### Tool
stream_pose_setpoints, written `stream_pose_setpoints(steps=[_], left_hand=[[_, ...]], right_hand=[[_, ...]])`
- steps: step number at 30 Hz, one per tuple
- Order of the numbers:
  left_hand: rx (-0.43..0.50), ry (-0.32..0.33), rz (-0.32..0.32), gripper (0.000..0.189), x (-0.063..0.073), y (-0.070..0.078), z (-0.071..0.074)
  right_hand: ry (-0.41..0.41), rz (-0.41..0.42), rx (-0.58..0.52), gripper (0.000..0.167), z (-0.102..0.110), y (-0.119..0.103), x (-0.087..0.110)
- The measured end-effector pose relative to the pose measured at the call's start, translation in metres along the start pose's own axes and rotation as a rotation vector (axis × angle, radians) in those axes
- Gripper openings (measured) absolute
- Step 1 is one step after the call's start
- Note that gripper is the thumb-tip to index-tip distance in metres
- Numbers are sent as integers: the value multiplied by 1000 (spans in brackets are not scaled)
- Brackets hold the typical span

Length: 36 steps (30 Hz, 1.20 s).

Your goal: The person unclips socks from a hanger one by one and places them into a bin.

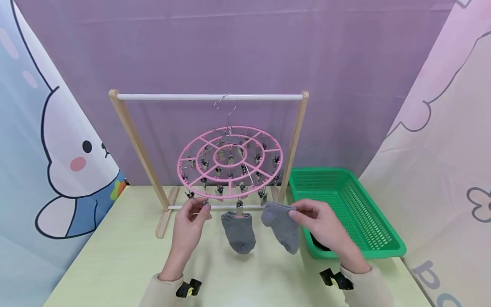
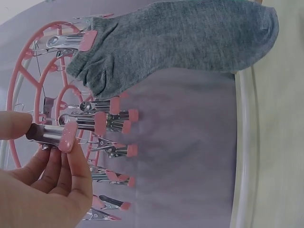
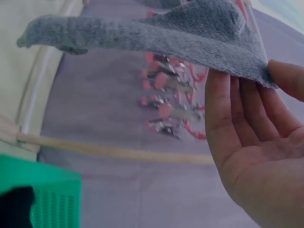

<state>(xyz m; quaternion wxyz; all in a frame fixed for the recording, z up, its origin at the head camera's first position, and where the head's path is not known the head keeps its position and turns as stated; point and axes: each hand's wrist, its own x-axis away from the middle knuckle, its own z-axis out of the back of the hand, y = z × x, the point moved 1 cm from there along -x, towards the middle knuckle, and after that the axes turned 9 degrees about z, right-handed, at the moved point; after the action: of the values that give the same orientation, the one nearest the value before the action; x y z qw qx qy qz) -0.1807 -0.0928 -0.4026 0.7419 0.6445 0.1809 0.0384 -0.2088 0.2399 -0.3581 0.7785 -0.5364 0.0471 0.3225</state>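
Observation:
A round pink drying hanger [image 1: 230, 197] with many metal clips hangs by its hook from a rack. One grey sock [image 1: 238, 233] hangs from a clip at its front edge. My left hand [image 1: 190, 221] pinches another clip [image 2: 52, 135] between thumb and fingers, just left of that sock; in the left wrist view its pink-tipped jaws look closed with no cloth between them. My right hand [image 1: 324, 224] pinches a second grey sock [image 1: 284, 226] by its cuff, to the right of the hanging one. In the right wrist view this sock [image 3: 142, 38] stretches out sideways from the thumb and fingers.
The rack has wooden legs [image 1: 140, 149] and a white top bar [image 1: 209, 97]. A green plastic basket [image 1: 345, 172] stands at the right on the pale table [image 1: 115, 264], with something dark [image 1: 319, 244] inside. A purple cloth [image 1: 245, 51] forms the backdrop.

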Motion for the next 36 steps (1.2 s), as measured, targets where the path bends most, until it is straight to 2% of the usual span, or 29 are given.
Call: stream_pose_setpoints(steps=[6, 9, 12, 16, 21, 31, 33, 36], left_hand=[[-1, 14, 17, 22, -1, -1, 2], [-7, 35, 20, 23, 1, -1, 1], [-10, 61, 16, 24, 2, 0, -1], [-21, 100, 17, 24, 4, 0, -4], [-35, 126, 26, 22, 8, 1, -9], [-18, 82, -1, 23, 5, 2, -4], [-11, 75, -8, 23, 5, 2, -3], [-6, 65, -6, 23, 5, 2, -1]], right_hand=[[111, -17, 49, 18, 22, -7, 4], [159, -34, 88, 21, 37, -6, 5], [207, -52, 81, 25, 50, -4, 5], [260, -79, 49, 31, 68, 4, 7], [289, -141, 65, 37, 83, 26, 11], [367, -312, 81, 42, 80, 77, 25], [372, -339, 124, 41, 79, 86, 29], [350, -371, 266, 36, 78, 98, 34]])
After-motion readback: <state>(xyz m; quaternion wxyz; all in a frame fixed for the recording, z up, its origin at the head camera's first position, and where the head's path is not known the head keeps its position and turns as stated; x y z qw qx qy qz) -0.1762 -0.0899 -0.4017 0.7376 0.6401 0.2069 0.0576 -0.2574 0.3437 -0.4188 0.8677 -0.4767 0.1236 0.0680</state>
